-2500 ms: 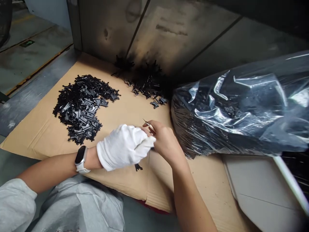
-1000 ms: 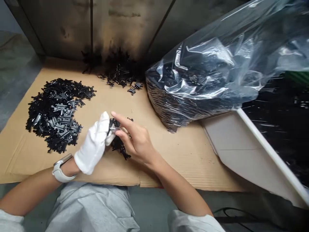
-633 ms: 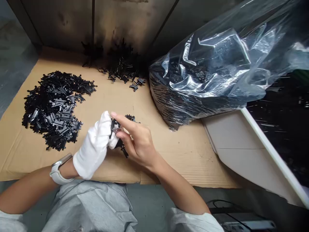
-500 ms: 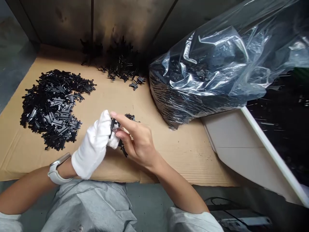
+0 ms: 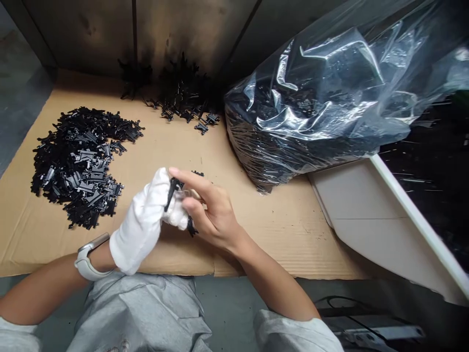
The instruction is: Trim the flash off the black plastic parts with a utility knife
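Head view: your white-gloved left hand (image 5: 141, 225) is closed on a small black plastic part (image 5: 171, 193), held above the cardboard sheet (image 5: 264, 244) beside a heap of like parts (image 5: 76, 168). Your bare right hand (image 5: 214, 217) curls against it; whether those fingers grip it, you cannot tell.

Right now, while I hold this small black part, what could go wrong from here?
The pointed metal tool in the right hand sits against the gloved left hand, so it could slip and pierce it. The black plastic part could also drop into the loose parts below and get mixed.
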`<state>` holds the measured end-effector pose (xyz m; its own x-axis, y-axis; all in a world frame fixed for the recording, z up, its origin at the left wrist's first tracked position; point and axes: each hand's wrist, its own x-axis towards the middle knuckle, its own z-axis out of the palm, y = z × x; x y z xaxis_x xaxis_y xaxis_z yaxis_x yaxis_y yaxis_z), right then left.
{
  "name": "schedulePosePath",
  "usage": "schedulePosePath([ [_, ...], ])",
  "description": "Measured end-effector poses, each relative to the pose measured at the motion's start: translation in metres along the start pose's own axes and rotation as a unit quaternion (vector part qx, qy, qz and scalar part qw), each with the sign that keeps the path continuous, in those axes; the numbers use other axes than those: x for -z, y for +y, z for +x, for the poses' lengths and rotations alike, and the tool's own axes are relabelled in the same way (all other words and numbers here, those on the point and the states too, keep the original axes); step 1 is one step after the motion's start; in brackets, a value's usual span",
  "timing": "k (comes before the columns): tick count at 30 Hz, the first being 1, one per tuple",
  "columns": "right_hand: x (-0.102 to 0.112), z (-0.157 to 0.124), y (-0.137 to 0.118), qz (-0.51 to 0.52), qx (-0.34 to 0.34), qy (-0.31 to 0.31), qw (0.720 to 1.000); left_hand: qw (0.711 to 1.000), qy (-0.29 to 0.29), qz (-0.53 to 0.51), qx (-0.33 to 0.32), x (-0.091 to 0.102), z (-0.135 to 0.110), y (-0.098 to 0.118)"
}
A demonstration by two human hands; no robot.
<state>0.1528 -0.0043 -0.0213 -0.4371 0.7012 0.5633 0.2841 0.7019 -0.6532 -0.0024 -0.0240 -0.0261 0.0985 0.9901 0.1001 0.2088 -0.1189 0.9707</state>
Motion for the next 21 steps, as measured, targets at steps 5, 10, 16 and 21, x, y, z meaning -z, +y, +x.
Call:
schedulePosePath([
  [5,0.0,0.006,-0.006,0.105,-0.096,0.025,0.99,0.986,-0.065,-0.138,0.071,-0.002,0.003,0.015],
  [10,0.002,0.016,-0.011,0.217,-0.233,0.045,0.947,0.96,-0.158,-0.201,0.117,-0.006,0.006,0.015],
  [16,0.015,0.015,-0.003,0.283,-0.294,0.049,0.911,0.991,-0.063,-0.064,0.101,0.007,0.017,0.014],
  [21,0.02,0.011,0.005,0.255,-0.311,0.026,0.915,0.993,-0.108,-0.001,0.043,0.01,0.026,0.024],
])
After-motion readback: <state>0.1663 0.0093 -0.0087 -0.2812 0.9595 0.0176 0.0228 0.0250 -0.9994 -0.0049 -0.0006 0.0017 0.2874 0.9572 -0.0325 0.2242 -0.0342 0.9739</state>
